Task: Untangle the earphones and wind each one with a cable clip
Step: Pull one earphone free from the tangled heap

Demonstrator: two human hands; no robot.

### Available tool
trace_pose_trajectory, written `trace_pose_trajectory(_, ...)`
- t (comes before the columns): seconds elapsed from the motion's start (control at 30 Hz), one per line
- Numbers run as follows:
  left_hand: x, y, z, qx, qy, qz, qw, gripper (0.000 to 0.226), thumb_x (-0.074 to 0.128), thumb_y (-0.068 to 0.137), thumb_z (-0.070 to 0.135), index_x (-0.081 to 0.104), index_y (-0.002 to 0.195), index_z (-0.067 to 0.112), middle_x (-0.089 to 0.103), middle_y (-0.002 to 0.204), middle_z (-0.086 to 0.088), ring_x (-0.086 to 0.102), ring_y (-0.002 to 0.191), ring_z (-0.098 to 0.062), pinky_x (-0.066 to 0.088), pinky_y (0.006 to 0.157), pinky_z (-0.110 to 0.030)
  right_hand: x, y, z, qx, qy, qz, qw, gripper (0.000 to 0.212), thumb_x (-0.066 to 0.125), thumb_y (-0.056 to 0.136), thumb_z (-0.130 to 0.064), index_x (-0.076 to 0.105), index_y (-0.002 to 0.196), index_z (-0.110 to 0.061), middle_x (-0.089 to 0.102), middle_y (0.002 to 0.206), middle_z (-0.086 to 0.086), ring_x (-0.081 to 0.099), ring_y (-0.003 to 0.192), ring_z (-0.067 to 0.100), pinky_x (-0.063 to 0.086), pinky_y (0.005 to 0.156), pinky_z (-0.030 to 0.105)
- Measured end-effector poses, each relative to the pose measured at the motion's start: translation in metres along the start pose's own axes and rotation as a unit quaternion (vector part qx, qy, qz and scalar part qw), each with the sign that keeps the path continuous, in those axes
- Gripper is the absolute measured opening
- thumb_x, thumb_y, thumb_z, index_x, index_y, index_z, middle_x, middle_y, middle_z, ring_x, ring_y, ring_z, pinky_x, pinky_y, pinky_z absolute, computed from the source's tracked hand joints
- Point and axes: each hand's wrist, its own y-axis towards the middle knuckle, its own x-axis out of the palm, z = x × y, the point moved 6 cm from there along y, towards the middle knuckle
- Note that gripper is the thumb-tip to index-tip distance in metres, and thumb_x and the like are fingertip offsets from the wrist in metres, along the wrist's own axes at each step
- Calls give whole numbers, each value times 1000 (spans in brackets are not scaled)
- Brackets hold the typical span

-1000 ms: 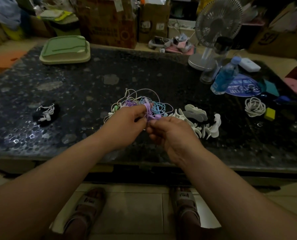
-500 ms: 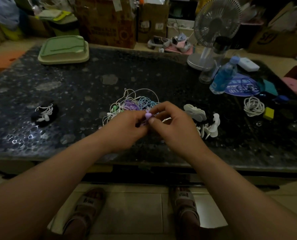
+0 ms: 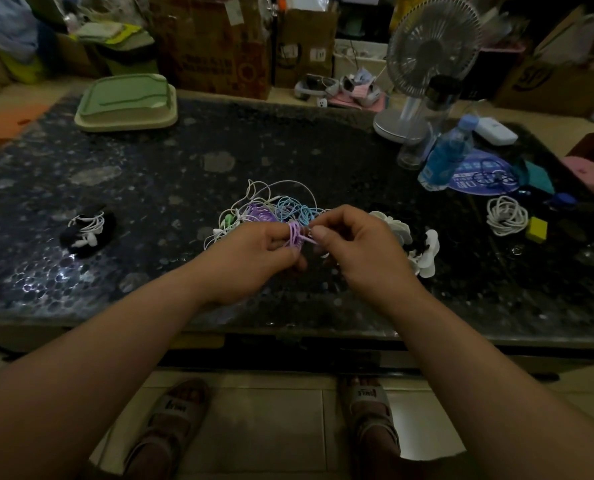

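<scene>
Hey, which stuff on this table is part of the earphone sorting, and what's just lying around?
For the job: purple earphone cable held by left hand and right hand; earphone tangle; white cable clips; wound white earphones.
Lying about: fan; blue bottle; green tray; yellow block.
</scene>
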Motion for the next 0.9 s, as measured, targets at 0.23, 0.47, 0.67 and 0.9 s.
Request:
trace_pose_trajectory(0.23,2,-1,-4,-19,-102,48,993,28,53,107,8,71,126,16,78,114,-4,72,113,-20,53,108,-46,19,-6,6,-38,-93,25,995,5,71,96,-21,73,100,-24,69,99,-8,65,91,3,56,83,25)
trace_pose_trajectory(0.47,7,0,1,-1,-84,79,993,27,51,108,11,73,123,19,78,111,-4,73,110,-19,57,103,-39,24,-13,8,-3,-47,78,996,9,76,93,-21,69,86,-22,71,80,-8,66,76,3,56,71,25)
trace_pose_trajectory(0.67,5,5,0,-41,-245,71,966,28,43,110,11,66,117,-2,62,87,-20,58,84,-23,51,85,-38,10,-12,-5,13,6,11,1000,7,72,97,-23,68,101,-28,71,83,-2,64,70,3,56,63,25)
trace_pose_trajectory(0.9,18,-4,17,-52,-418,-48,906,24,39,107,14,62,105,7,50,75,-2,54,74,-16,44,67,-27,5,-7,0,104,210,-118,965,32,54,107,-27,68,132,-12,76,114,10,73,101,21,61,89,38)
